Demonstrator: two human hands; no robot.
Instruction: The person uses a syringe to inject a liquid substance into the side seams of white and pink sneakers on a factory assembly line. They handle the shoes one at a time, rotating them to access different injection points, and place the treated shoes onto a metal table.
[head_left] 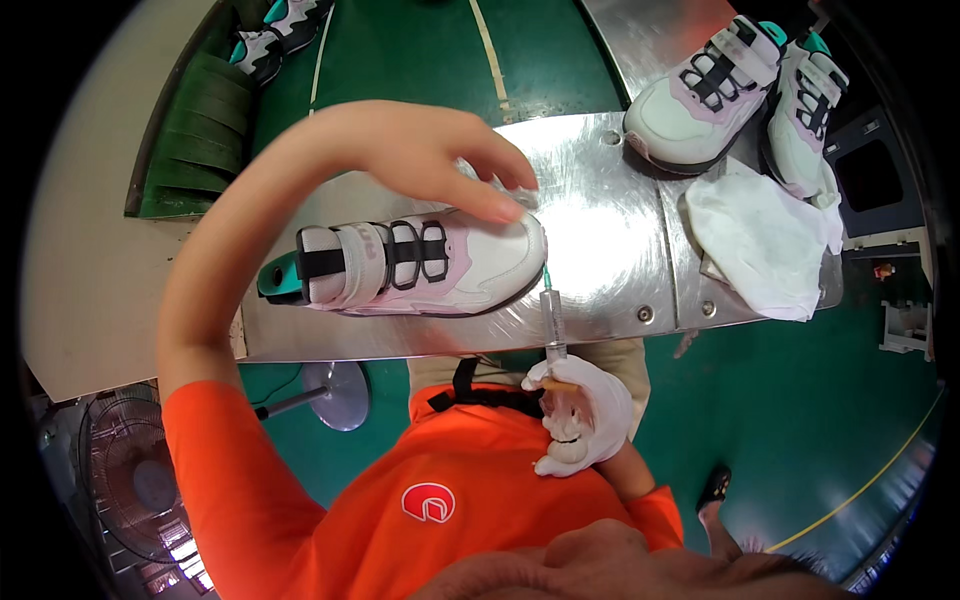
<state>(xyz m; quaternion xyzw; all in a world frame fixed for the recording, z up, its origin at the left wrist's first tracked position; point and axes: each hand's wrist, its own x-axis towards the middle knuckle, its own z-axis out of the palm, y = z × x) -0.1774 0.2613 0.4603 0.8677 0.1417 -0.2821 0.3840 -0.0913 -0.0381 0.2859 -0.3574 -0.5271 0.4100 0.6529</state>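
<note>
A white and pink sneaker (485,262) with black laces and a green heel lining lies on its sole on the metal table, toe to the right. My bare left hand (420,150) arches over it from the far side, thumb on the toe cap and fingers bent at the far edge, steadying it. In a white glove, my right hand (585,412) grips a clear syringe (553,318) near the table's front edge. The syringe's green-based needle points up to the rim of the toe, at the sole edge. Its plunger end is partly hidden by the glove.
Two matching sneakers (700,105) stand at the far right, beside a white cloth (750,235). Across the metal table (610,270) runs a green conveyor belt (420,60), with more sneakers (280,40) at far left. A fan (135,480) stands at lower left.
</note>
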